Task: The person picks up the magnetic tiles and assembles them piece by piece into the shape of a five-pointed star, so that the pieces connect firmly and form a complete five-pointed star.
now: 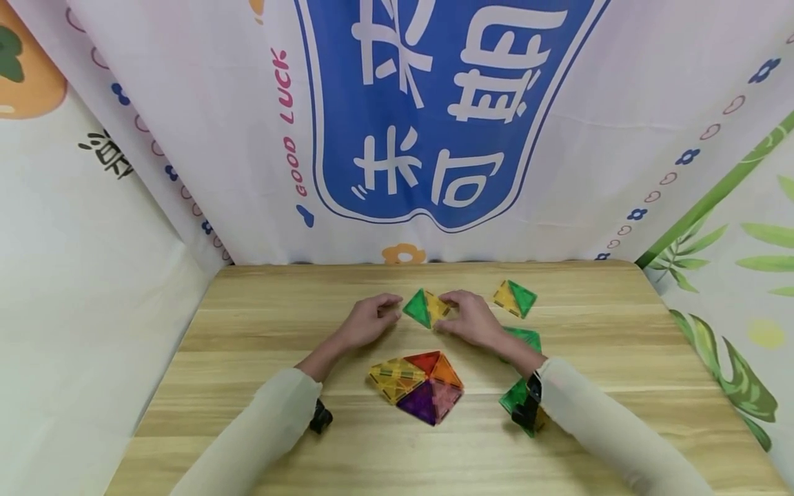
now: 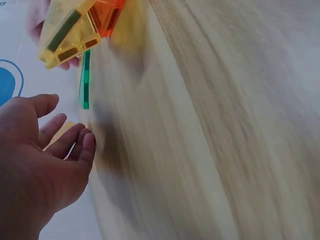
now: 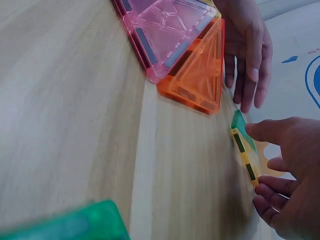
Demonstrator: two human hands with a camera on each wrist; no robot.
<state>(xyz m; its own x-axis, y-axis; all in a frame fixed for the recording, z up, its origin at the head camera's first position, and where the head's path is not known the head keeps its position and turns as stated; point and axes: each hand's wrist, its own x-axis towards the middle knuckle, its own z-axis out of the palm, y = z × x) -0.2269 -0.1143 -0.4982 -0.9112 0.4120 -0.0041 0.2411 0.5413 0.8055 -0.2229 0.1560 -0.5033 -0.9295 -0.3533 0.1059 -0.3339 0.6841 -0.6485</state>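
Note:
A green triangle magnetic tile (image 1: 418, 308) and a yellow triangle magnetic tile (image 1: 436, 307) lie edge to edge near the back of the table. My right hand (image 1: 474, 319) pinches the yellow one at its right side, thumb and fingers at its edges in the right wrist view. Just left of the green tile is my left hand (image 1: 369, 321), its fingers loosely bent and holding nothing. Closer to me sits a joined group of tiles: yellow (image 1: 387, 377), red (image 1: 424, 362), orange (image 1: 448, 373), pink (image 1: 446, 397) and purple (image 1: 419, 404).
Another green tile (image 1: 524, 297) and yellow tile (image 1: 506, 298) pair lies at the back right. More green tiles (image 1: 512, 395) sit partly hidden under my right forearm. Behind the wooden table (image 1: 260, 344) hangs a printed curtain (image 1: 260, 234).

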